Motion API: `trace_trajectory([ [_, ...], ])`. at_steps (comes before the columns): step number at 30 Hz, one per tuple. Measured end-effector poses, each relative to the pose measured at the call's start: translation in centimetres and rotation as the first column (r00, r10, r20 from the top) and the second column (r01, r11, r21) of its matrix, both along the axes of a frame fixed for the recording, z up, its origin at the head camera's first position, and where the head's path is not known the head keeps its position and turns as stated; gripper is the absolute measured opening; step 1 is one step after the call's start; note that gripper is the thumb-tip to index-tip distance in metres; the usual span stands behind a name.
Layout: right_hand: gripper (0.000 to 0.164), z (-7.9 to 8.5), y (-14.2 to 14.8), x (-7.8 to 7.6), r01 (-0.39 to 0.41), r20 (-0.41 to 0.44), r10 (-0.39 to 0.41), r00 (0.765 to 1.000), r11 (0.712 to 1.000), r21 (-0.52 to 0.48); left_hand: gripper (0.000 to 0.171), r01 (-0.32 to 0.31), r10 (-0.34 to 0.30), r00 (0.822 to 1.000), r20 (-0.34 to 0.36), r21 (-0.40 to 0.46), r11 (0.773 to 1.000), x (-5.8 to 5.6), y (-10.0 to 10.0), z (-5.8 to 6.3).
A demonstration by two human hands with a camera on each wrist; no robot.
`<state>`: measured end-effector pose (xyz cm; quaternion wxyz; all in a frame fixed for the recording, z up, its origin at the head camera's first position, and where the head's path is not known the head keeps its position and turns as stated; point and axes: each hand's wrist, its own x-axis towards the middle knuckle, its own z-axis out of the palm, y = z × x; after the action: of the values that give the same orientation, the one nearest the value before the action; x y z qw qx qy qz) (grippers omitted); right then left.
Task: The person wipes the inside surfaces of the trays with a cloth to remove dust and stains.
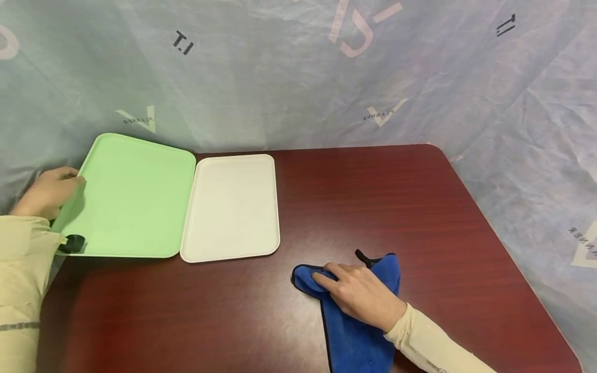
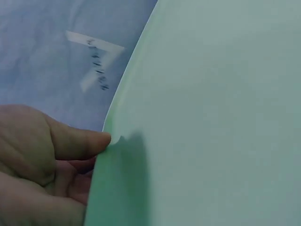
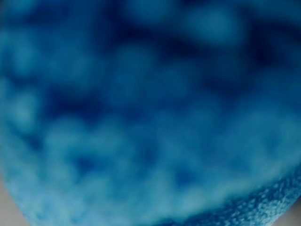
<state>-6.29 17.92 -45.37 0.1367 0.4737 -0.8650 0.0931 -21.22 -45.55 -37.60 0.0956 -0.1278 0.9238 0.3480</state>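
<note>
At the left end of the table, my left hand (image 1: pixel 50 194) pinches the left rim of a light green tray (image 1: pixel 140 202). In the left wrist view the thumb lies over the rim (image 2: pixel 113 115) and the other fingers are behind it. That side of the tray looks raised, while its right edge meets a white tray (image 1: pixel 233 207) lying flat. My right hand (image 1: pixel 356 292) grips a bunched part of a blue cloth (image 1: pixel 356 342) with black edging and a black loop. The blurred cloth (image 3: pixel 150 141) fills the right wrist view, so the fingertips are hidden there.
The reddish-brown wooden table (image 1: pixel 163 311) extends to a rounded back right corner. Behind and to the right hangs a grey printed sheet (image 1: pixel 280 77). A small black object (image 1: pixel 72 243) sits by the left sleeve, over the green tray's near left corner.
</note>
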Motion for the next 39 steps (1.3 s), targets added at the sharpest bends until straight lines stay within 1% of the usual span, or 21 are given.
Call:
trace_trajectory([
  [2,0.042,-0.1,0.0,-0.1,0.000,0.002,0.000,1.000,1.000,-0.003,0.081,-0.013,0.013,1.000,-0.018,0.002,1.000,0.1,0.5,0.7],
  [5,0.036,-0.2,-0.1,-0.2,0.000,0.002,0.000,1.000,1.000,-0.002,0.078,-0.043,0.042,0.998,-0.044,-0.012,0.999,0.4,1.1,1.6],
  [8,0.032,-0.1,-0.1,-0.2,-0.005,0.005,0.005,1.000,1.000,-0.004,0.075,-0.065,0.061,0.994,-0.091,-0.045,0.997,0.8,1.6,2.2],
  [12,0.031,-0.1,-0.2,-0.2,-0.008,0.006,0.008,1.000,1.000,-0.002,0.068,-0.109,0.090,0.979,-0.183,-0.099,0.989,1.6,2.4,3.0],
  [15,0.031,-0.1,-0.2,-0.2,-0.009,0.009,0.009,1.000,1.000,-0.006,0.065,-0.152,0.121,0.964,-0.236,-0.117,0.981,2.0,3.4,3.5],
  [17,0.032,-0.1,-0.1,-0.2,-0.008,0.013,0.008,1.000,1.000,-0.007,0.063,-0.193,0.155,0.948,-0.276,-0.117,0.974,2.2,4.5,4.0],
  [19,0.033,0.0,0.0,-0.2,-0.003,0.016,0.003,1.000,1.000,-0.004,0.060,-0.241,0.193,0.926,-0.326,-0.116,0.963,2.4,5.8,4.3],
  [21,0.034,0.0,0.0,-0.2,0.004,0.019,-0.004,1.000,1.000,0.000,0.057,-0.298,0.238,0.896,-0.376,-0.111,0.948,2.4,7.1,4.7],
  [22,0.035,0.0,0.1,-0.2,0.007,0.019,-0.007,1.000,1.000,-0.002,0.056,-0.314,0.249,0.881,-0.402,-0.104,0.944,2.5,7.7,4.9],
  [24,0.035,-0.1,0.1,-0.2,0.011,0.023,-0.011,1.000,1.000,-0.002,0.054,-0.343,0.266,0.853,-0.448,-0.100,0.934,2.7,8.6,5.1],
  [26,0.034,-0.2,0.1,-0.2,0.011,0.026,-0.010,1.000,1.000,-0.008,0.052,-0.367,0.284,0.822,-0.493,-0.078,0.927,3.0,9.4,5.2],
  [29,0.032,-0.2,0.2,-0.1,0.009,0.029,-0.009,1.000,1.000,-0.010,0.050,-0.394,0.312,0.778,-0.545,-0.037,0.918,3.4,10.0,5.4],
  [31,0.032,-0.2,0.2,-0.1,0.008,0.027,-0.008,1.000,1.000,-0.012,0.048,-0.397,0.337,0.761,-0.555,0.013,0.918,3.7,10.2,5.6],
  [33,0.032,-0.2,0.3,-0.1,0.013,0.025,-0.013,1.000,1.000,-0.010,0.046,-0.377,0.352,0.760,-0.547,0.071,0.924,3.9,10.7,5.9],
  [34,0.033,-0.2,0.3,-0.1,0.014,0.024,-0.014,1.000,1.000,-0.010,0.045,-0.359,0.348,0.761,-0.548,0.092,0.929,4.0,11.0,5.9],
  [35,0.034,-0.2,0.3,-0.1,0.016,0.023,-0.016,1.000,1.000,-0.007,0.043,-0.338,0.355,0.759,-0.546,0.135,0.931,4.0,11.5,6.0],
  [37,0.034,-0.2,0.4,-0.1,0.018,0.018,-0.018,1.000,1.000,-0.004,0.036,-0.280,0.356,0.762,-0.541,0.220,0.934,4.2,12.6,6.0],
  [39,0.032,-0.2,0.5,-0.2,0.018,0.014,-0.018,1.000,1.000,0.000,0.029,-0.214,0.330,0.765,-0.554,0.266,0.940,4.3,13.8,5.8],
])
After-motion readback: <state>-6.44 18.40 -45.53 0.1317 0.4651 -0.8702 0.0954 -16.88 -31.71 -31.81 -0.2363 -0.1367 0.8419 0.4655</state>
